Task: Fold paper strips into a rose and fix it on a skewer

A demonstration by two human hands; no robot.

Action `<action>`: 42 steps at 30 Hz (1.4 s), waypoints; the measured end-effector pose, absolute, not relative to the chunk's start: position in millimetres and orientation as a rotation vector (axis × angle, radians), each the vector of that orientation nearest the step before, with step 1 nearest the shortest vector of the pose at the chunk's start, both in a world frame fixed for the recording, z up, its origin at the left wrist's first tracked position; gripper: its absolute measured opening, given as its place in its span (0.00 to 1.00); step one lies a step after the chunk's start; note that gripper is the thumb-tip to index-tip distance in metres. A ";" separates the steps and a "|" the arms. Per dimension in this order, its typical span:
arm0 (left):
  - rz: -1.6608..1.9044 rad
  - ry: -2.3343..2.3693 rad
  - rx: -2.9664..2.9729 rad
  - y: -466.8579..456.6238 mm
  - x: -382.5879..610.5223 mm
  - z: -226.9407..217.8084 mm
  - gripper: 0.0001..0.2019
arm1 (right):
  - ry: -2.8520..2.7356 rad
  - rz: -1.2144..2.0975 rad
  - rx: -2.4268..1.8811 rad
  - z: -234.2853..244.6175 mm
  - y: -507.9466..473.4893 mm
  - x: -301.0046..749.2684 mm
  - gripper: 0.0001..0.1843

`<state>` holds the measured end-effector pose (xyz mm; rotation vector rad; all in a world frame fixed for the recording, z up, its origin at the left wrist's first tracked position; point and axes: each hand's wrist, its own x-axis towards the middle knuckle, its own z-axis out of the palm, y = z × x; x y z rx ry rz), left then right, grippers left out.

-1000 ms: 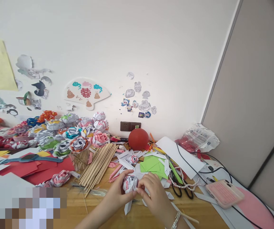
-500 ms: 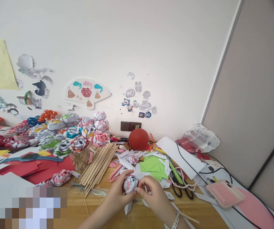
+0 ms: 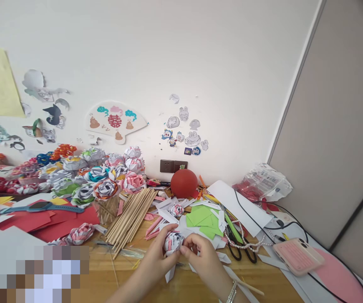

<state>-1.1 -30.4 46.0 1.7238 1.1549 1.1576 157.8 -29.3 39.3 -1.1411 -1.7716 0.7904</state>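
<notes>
A folded paper flower [image 3: 173, 243], white with pink strips, is held between my hands low in the middle of the head view. My left hand [image 3: 163, 249] wraps around its left side, fingers over the top and thumb below. My right hand [image 3: 200, 251] pinches at the flower's right edge, thumb against forefinger; whether a paper strip sits in that pinch is too small to tell. A smaller pink-and-white paper flower [image 3: 176, 209] lies just behind. Folded white paper strips [image 3: 170, 272] lie beneath and around my hands.
Left of my hands lies a bundle of wooden sticks [image 3: 132, 219], with many paper flowers [image 3: 105, 189] behind it. A red balloon [image 3: 184, 183], green paper squares [image 3: 204, 219], black-handled scissors [image 3: 250, 254], a bead string [image 3: 257, 245], and a pink-cased phone [image 3: 298, 256] with cables stand behind and right.
The paper flower has turned very slightly in my left hand. Both hands stay in nearly the same place, and the rest of the table looks the same.
</notes>
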 end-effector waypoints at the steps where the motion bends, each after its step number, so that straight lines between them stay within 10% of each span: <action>1: 1.158 1.159 1.713 -30.2 -1.0 46.0 0.25 | -1.771 0.805 -1.136 38.5 -28.6 157.9 0.06; 14: 1.065 1.103 1.543 -25.8 -1.0 50.4 0.28 | -1.982 0.387 -1.055 49.7 -35.2 162.4 0.02; 42: 0.946 1.129 1.453 -26.8 -1.1 56.0 0.31 | -1.741 0.951 -1.191 43.0 -26.3 158.7 0.01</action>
